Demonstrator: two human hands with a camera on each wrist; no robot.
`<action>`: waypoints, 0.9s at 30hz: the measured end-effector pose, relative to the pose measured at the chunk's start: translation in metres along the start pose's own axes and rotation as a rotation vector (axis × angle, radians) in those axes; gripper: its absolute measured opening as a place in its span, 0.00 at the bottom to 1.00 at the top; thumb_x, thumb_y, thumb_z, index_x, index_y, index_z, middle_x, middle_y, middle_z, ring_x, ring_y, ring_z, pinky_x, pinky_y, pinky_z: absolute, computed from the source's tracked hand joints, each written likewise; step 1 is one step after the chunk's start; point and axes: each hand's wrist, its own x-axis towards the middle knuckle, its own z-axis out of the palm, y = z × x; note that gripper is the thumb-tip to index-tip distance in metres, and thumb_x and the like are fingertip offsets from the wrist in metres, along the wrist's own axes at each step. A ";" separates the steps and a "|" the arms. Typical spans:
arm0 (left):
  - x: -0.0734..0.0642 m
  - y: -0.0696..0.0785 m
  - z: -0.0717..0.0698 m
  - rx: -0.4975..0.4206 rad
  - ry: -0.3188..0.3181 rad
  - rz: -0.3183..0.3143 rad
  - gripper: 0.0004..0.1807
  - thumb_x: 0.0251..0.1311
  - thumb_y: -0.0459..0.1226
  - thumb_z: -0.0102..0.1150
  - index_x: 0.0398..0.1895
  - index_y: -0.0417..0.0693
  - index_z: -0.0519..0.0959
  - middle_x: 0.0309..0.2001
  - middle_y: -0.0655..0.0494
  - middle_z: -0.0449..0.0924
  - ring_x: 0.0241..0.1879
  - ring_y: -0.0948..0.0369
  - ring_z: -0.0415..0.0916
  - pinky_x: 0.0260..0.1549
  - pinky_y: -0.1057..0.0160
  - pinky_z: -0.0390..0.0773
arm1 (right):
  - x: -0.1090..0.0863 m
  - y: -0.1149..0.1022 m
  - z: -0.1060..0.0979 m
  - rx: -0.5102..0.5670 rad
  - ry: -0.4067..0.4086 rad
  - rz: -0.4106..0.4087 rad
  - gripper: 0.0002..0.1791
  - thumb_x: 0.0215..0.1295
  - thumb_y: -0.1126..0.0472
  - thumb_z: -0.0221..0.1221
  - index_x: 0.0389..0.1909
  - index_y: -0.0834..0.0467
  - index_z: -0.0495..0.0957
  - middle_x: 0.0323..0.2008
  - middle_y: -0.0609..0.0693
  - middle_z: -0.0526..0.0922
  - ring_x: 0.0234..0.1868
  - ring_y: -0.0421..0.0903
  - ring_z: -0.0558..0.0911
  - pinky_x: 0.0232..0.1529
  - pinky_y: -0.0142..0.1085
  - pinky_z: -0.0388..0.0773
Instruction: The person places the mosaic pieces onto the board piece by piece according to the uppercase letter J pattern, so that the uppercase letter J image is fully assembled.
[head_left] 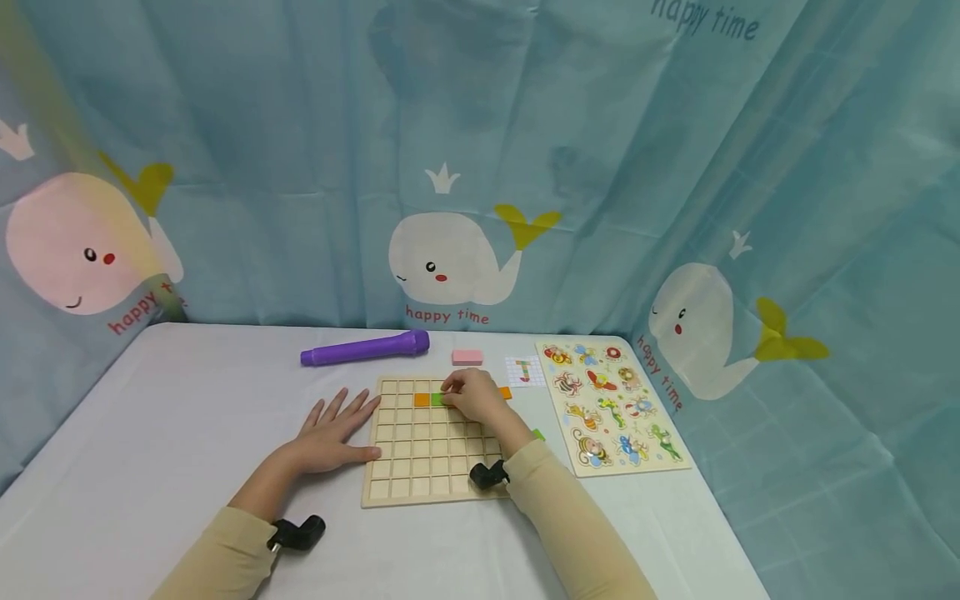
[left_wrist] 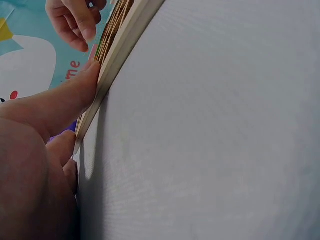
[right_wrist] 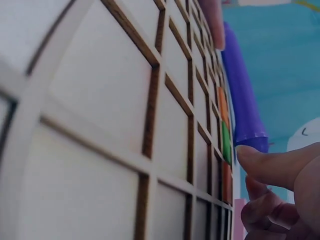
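A wooden grid board lies on the table between the hands. My left hand rests at its left edge, fingers spread, thumb touching the rim. Over the board's upper rows is my right hand, its thumb beside a green tile. No piece shows between its fingers. In the right wrist view, an orange tile sits on one side of the green one and another orange-red tile on the other. The head view shows an orange piece just beyond the right hand.
A purple microphone-shaped stick and a pink block lie behind the board. A small pattern card is at the back right, beside a wooden picture puzzle. Part of a green piece shows past the right forearm.
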 end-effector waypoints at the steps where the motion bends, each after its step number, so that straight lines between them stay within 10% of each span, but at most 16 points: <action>1: 0.000 0.000 0.000 -0.001 0.001 0.000 0.54 0.57 0.68 0.60 0.81 0.54 0.53 0.82 0.43 0.44 0.80 0.37 0.28 0.72 0.32 0.25 | -0.001 0.001 -0.001 0.014 0.001 -0.003 0.06 0.67 0.56 0.67 0.41 0.52 0.87 0.30 0.42 0.81 0.31 0.40 0.77 0.36 0.34 0.76; 27: -0.001 0.001 0.000 -0.010 0.013 0.012 0.53 0.58 0.66 0.61 0.81 0.53 0.54 0.81 0.42 0.45 0.79 0.36 0.30 0.72 0.31 0.26 | -0.038 0.053 -0.047 0.120 0.068 0.058 0.17 0.71 0.58 0.62 0.59 0.53 0.81 0.42 0.51 0.84 0.31 0.44 0.78 0.28 0.36 0.76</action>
